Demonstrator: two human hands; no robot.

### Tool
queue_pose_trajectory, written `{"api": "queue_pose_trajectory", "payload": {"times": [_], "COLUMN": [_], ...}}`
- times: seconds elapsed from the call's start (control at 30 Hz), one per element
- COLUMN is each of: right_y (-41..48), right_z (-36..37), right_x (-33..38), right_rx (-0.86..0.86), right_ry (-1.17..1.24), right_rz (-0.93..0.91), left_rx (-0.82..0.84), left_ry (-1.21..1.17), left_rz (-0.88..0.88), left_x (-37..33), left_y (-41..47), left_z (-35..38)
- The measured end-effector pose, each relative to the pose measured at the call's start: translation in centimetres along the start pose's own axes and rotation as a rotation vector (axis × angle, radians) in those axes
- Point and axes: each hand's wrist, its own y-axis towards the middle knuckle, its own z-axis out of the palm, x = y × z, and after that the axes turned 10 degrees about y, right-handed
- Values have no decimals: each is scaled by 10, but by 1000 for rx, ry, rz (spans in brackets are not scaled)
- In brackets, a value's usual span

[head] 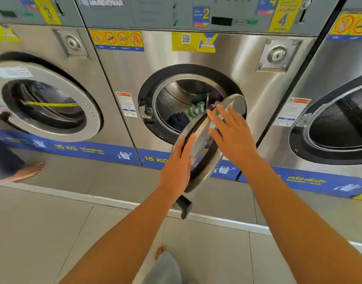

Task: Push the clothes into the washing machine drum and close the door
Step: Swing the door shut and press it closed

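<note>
**Two hands on a half-swung washer door**

Three steel front-loading machines stand in a row, and the middle washing machine (pixel 196 83) has its round door (pixel 204 144) partly swung, hinged at the right of the opening and angled out toward the camera. Two bare hands meet it. The left hand (pixel 177 167) lies flat against the door's outer rim near its lower left edge, fingers straight and together, clamped on nothing. The right hand (pixel 231 134) rests on the inner face of the door, fingers spread apart and open, its fingertips reaching the upper part of the rim; it holds nothing either. A black handle (pixel 186 207) juts from the door's lowest edge, just below the left wrist and untouched by either hand.

Inside the drum (pixel 171 103) lie the clothes (pixel 188 114): at least three pieces can be counted, one dark blue, one green and white, one purple. They sit low and to the right, behind the front lip, with the perforated wall bare to their left. The gap between the door's free edge and the black door seal (pixel 147 95) remains wide. The latch plate (pixel 145 111) shows on the opening's left side.

The tiled floor (pixel 53 232) in front is open. A second person's bare foot (pixel 30 171) appears at the far left, below the left-hand machine's door (pixel 49 101).
</note>
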Motion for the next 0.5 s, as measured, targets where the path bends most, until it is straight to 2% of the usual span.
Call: {"api": "queue_pose_trajectory", "payload": {"times": [0.2, 0.5], "right_y": [42, 117], "right_z": [12, 46], "right_x": [14, 26], "right_rx": [-47, -94], "right_ry": [70, 47], "right_rz": [14, -9], "left_rx": [-53, -17], "left_ry": [296, 486], "left_rz": [42, -41], "left_x": [41, 101], "left_y": [29, 93], "left_z": [-8, -19]}}
